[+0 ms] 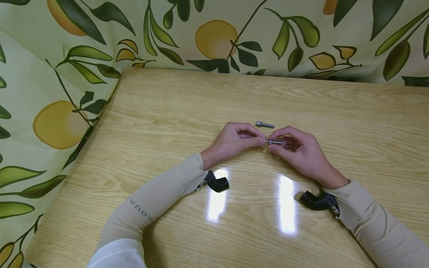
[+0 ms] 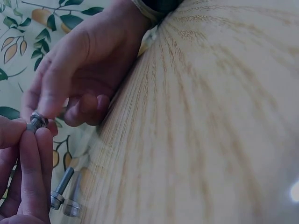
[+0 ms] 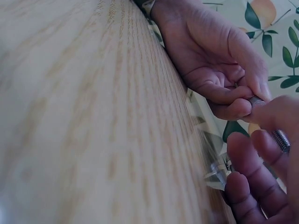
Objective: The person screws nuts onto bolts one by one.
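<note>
My left hand (image 1: 232, 139) pinches one end of a metal bolt (image 1: 277, 142) between thumb and fingers. A hex nut (image 1: 270, 142) sits around the bolt's shank. On either side of that nut are the thumb and index fingertips of my right hand (image 1: 303, 150), while its other fingers stay curled below. In the right wrist view, the bolt's threaded shank (image 3: 281, 140) shows past the right fingers. The left fingers hide the bolt's gripped end. Just beyond both hands, a second bolt (image 1: 265, 124) with a cylindrical head lies on the table.
The wood-grain table (image 1: 161, 111) reflects two bright patches of light near its front. A fabric (image 1: 134, 29) printed with fruit and leaves hangs along the back and left edges. Black curved mounts (image 1: 217, 182) stick out from both wrists, close above the tabletop.
</note>
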The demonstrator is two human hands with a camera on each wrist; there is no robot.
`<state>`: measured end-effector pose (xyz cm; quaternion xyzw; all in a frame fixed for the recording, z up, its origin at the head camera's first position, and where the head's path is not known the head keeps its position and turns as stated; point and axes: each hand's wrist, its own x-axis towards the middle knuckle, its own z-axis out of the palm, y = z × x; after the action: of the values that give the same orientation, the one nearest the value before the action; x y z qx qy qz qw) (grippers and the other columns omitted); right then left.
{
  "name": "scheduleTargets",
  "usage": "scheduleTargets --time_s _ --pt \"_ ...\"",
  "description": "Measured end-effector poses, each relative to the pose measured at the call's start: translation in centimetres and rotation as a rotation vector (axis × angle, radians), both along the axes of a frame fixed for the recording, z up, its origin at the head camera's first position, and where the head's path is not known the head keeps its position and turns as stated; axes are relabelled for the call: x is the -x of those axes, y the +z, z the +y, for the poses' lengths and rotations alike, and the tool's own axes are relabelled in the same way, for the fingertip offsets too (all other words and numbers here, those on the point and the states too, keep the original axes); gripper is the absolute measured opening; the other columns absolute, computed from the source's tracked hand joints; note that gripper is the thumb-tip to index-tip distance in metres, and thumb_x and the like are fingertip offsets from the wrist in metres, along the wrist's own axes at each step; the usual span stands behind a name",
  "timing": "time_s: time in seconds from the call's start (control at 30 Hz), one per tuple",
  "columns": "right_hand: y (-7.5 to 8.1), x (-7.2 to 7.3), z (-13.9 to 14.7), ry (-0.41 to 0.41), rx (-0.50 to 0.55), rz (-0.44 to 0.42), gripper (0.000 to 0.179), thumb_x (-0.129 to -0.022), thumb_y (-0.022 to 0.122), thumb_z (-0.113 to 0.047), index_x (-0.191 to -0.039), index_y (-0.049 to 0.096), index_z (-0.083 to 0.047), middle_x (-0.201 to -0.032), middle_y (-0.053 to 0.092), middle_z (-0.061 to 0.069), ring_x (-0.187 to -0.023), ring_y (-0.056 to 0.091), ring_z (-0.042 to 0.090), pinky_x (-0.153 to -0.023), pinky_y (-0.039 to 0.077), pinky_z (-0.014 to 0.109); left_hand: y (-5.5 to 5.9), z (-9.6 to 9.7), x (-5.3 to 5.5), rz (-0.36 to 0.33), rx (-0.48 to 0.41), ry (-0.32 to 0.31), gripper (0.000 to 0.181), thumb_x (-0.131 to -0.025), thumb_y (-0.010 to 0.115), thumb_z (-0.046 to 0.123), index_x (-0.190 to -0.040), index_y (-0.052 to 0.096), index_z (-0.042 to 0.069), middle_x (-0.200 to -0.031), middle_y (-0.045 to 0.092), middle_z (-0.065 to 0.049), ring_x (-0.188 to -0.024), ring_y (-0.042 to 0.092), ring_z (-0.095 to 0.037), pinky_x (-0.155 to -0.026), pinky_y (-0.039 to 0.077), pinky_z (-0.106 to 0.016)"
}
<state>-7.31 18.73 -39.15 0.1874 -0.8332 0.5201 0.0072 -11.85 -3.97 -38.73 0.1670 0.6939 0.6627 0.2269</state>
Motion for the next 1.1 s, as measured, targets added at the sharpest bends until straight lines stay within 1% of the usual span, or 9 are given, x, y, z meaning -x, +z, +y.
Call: scheduleTargets --time_s 0.07,0.17,0.3,0.47,0.57,0.7,0.77,0.9,1.1 --pt "0.09 0.00 -0.01 -0.009 0.003 -0.026 0.019 -0.094 0.074 -0.002 -0.112 0.072 -0.008 -0.097 0.071 -0.018 -0.077 0.071 0.001 -0.069 0.058 0.013 0.02 0.00 -0.01 -0.002 -0.007 0.000 0.014 -0.095 0.075 0.008 -0.105 0.076 -0.002 -0.106 0.078 -0.016 -0.090 0.076 -0.009 -0.090 0.064 -0.029" --pt "0.14 -0.03 0.03 -0.011 0.012 -0.051 0.021 -0.095 0.074 -0.003 -0.115 0.072 -0.007 -0.098 0.071 -0.018 -0.077 0.071 0.001 -0.068 0.057 0.014 0.06 0.02 -0.02 -0.003 -0.013 0.001 0.014 -0.095 0.075 0.007 -0.105 0.076 -0.002 -0.106 0.077 -0.016 -0.090 0.077 -0.009 -0.090 0.064 -0.030" --pt "0.06 -0.04 0.05 -0.004 -0.010 -0.013 0.028 -0.089 0.079 0.001 -0.115 0.072 -0.009 -0.105 0.070 -0.020 -0.079 0.071 -0.001 -0.070 0.058 0.012 0.09 0.02 -0.05 -0.002 -0.008 0.002 0.014 -0.095 0.075 0.007 -0.105 0.076 -0.002 -0.106 0.077 -0.016 -0.090 0.076 -0.008 -0.089 0.064 -0.029" --pt "0.14 0.00 0.06 -0.013 -0.045 -0.036 0.019 -0.095 0.075 -0.007 -0.112 0.073 -0.012 -0.093 0.074 -0.010 -0.075 0.071 0.001 -0.066 0.056 0.014 0.07 0.01 -0.04 0.000 -0.008 0.001 0.014 -0.095 0.075 0.007 -0.105 0.076 -0.002 -0.106 0.078 -0.017 -0.090 0.076 -0.008 -0.090 0.064 -0.029" --pt "0.15 -0.03 0.04 -0.013 -0.022 -0.060 0.020 -0.095 0.075 -0.006 -0.114 0.072 -0.010 -0.095 0.073 -0.013 -0.076 0.072 0.001 -0.067 0.057 0.014 0.04 0.01 -0.02 0.002 -0.007 0.000 0.014 -0.095 0.075 0.007 -0.105 0.076 -0.002 -0.107 0.077 -0.017 -0.090 0.076 -0.008 -0.090 0.064 -0.029" --pt "0.09 -0.05 0.03 -0.007 -0.011 -0.029 0.026 -0.090 0.078 -0.001 -0.115 0.072 -0.008 -0.101 0.071 -0.018 -0.080 0.072 -0.001 -0.071 0.058 0.013 0.02 0.00 -0.01 0.008 0.003 -0.001 0.014 -0.095 0.075 0.008 -0.105 0.076 -0.002 -0.107 0.077 -0.017 -0.090 0.076 -0.007 -0.090 0.064 -0.029" --pt "0.13 -0.05 0.06 -0.010 -0.027 -0.031 0.021 -0.093 0.076 -0.004 -0.113 0.073 -0.010 -0.097 0.073 -0.014 -0.078 0.072 0.000 -0.068 0.057 0.013 0.03 -0.02 -0.02 0.008 0.004 -0.002 0.014 -0.095 0.075 0.008 -0.105 0.076 -0.001 -0.107 0.077 -0.017 -0.090 0.076 -0.008 -0.090 0.064 -0.029" --pt "0.27 -0.04 0.13 -0.023 -0.040 -0.078 0.013 -0.099 0.070 -0.012 -0.112 0.074 -0.012 -0.088 0.074 -0.005 -0.073 0.070 0.004 -0.065 0.056 0.015 0.03 -0.03 -0.02 0.000 -0.002 -0.002 0.014 -0.095 0.075 0.008 -0.105 0.076 -0.001 -0.107 0.077 -0.017 -0.090 0.077 -0.009 -0.090 0.064 -0.029" --pt "0.27 -0.06 0.06 -0.026 -0.042 -0.055 0.026 -0.091 0.079 -0.005 -0.115 0.071 -0.011 -0.102 0.071 -0.018 -0.079 0.071 -0.001 -0.068 0.057 0.013 0.06 -0.01 -0.04 0.008 0.005 0.001 0.013 -0.095 0.074 0.007 -0.105 0.076 -0.001 -0.107 0.077 -0.016 -0.089 0.076 -0.008 -0.089 0.064 -0.029"
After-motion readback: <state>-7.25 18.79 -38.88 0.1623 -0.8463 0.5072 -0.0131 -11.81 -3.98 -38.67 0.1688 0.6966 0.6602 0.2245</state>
